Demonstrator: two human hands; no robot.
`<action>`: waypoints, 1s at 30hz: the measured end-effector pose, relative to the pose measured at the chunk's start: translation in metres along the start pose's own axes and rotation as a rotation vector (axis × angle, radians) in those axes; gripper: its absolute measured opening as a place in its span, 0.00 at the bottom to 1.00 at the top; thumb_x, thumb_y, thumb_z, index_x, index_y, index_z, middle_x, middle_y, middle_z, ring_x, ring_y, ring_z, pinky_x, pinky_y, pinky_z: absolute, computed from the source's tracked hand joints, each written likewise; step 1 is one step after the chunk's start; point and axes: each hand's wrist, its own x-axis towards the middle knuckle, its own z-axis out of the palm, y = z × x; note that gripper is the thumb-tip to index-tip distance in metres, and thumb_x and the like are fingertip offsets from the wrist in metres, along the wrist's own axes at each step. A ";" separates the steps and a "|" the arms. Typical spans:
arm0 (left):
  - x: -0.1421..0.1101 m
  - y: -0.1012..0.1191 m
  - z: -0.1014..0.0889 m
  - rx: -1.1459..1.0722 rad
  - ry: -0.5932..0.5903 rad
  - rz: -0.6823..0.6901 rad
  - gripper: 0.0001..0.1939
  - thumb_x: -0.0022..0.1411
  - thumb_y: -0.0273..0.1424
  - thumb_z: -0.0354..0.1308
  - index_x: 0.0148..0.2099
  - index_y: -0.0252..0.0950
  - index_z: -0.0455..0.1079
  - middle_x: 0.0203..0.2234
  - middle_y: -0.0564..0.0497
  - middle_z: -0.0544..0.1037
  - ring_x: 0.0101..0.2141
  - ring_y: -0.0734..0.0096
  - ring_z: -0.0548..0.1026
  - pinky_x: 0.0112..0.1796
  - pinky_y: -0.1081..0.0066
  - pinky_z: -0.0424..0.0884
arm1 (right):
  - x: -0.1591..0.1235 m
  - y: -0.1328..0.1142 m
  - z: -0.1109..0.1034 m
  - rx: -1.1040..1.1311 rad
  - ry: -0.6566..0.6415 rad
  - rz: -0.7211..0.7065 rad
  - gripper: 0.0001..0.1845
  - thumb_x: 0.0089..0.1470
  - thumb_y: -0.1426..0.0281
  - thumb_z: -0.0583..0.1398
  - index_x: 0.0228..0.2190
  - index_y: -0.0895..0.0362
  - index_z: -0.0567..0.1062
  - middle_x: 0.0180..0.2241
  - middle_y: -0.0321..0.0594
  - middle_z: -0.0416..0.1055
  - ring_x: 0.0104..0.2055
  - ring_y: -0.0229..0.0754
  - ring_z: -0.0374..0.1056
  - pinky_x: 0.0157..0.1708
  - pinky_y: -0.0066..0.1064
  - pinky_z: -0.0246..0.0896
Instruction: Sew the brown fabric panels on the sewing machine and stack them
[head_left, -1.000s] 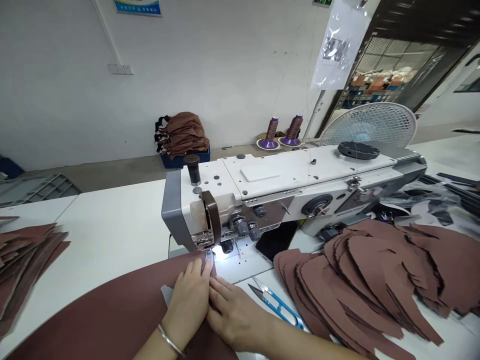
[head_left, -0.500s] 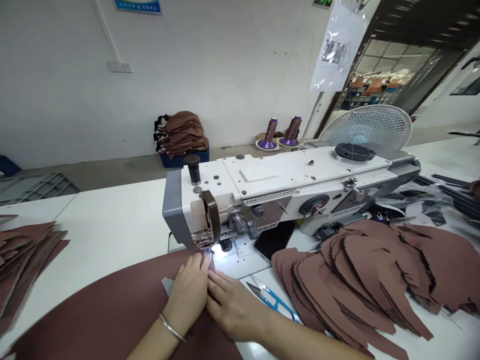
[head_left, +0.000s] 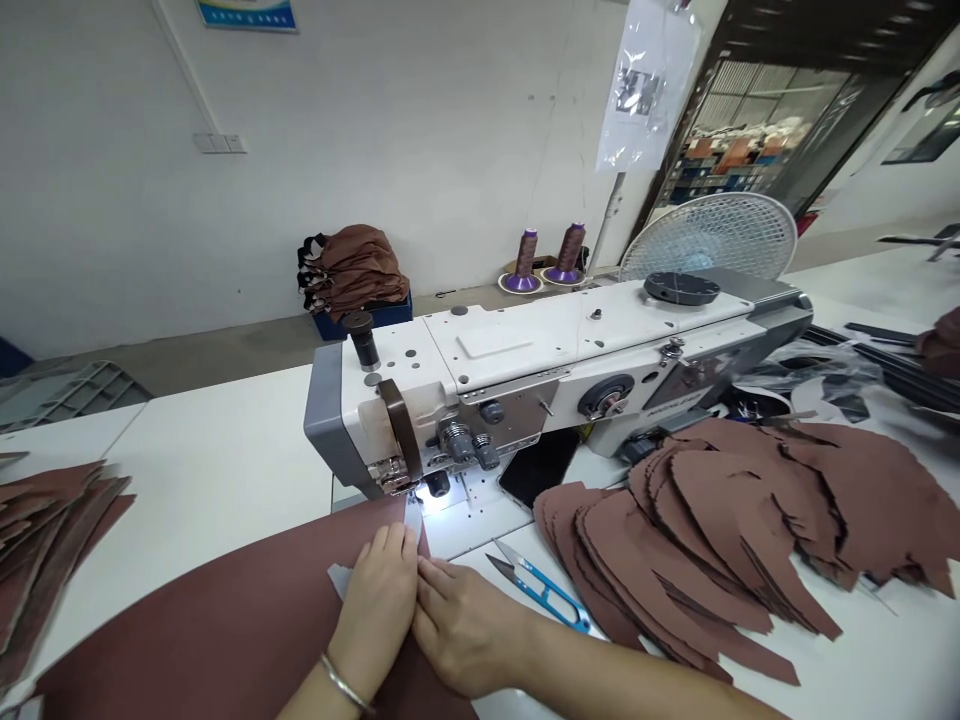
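Note:
A large brown leather-like panel (head_left: 247, 600) lies under my hands, its far tip at the lit needle area of the sewing machine (head_left: 517, 360). Along its right edge runs a narrow grey strip (head_left: 413, 515), and a grey end shows left of my left wrist. My left hand (head_left: 381, 590), with a bangle at the wrist, is closed on the panel and strip just below the presser foot. Beside it, my right hand (head_left: 466, 622) has its fingers pressed together at the panel's right edge. Blue-handled thread snips (head_left: 551, 597) lie right of my right hand.
Stacks of cut brown pieces lie to the right (head_left: 705, 540) and far left (head_left: 60, 540). A black phone (head_left: 538, 468) rests beneath the machine arm. Thread cones (head_left: 525, 262), a fan (head_left: 716, 238) and a bin of brown pieces (head_left: 356, 270) stand behind.
My hands now sit slightly lower and farther back from the needle, showing more of the grey strip. The whole view has shifted, so the machine appears farther left.

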 end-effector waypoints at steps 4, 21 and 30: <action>0.002 -0.004 0.008 0.017 0.085 0.038 0.18 0.60 0.18 0.47 0.52 0.28 0.67 0.37 0.45 0.72 0.38 0.62 0.69 0.40 0.60 0.70 | 0.000 0.004 0.004 -0.020 -0.021 0.016 0.16 0.55 0.75 0.50 0.39 0.73 0.72 0.40 0.64 0.70 0.44 0.56 0.68 0.50 0.47 0.60; 0.008 -0.007 0.012 0.008 0.287 0.145 0.12 0.58 0.17 0.52 0.44 0.28 0.69 0.31 0.46 0.70 0.32 0.63 0.68 0.34 0.63 0.70 | 0.004 0.010 -0.001 -0.042 -0.007 0.010 0.13 0.55 0.76 0.51 0.35 0.68 0.73 0.36 0.57 0.72 0.42 0.53 0.69 0.48 0.45 0.61; 0.007 -0.032 0.005 -0.154 0.143 0.111 0.16 0.64 0.22 0.46 0.51 0.39 0.68 0.35 0.48 0.68 0.35 0.65 0.67 0.36 0.64 0.69 | 0.001 0.012 0.001 -0.071 -0.022 0.031 0.12 0.56 0.77 0.51 0.36 0.69 0.73 0.37 0.59 0.72 0.45 0.54 0.69 0.48 0.45 0.63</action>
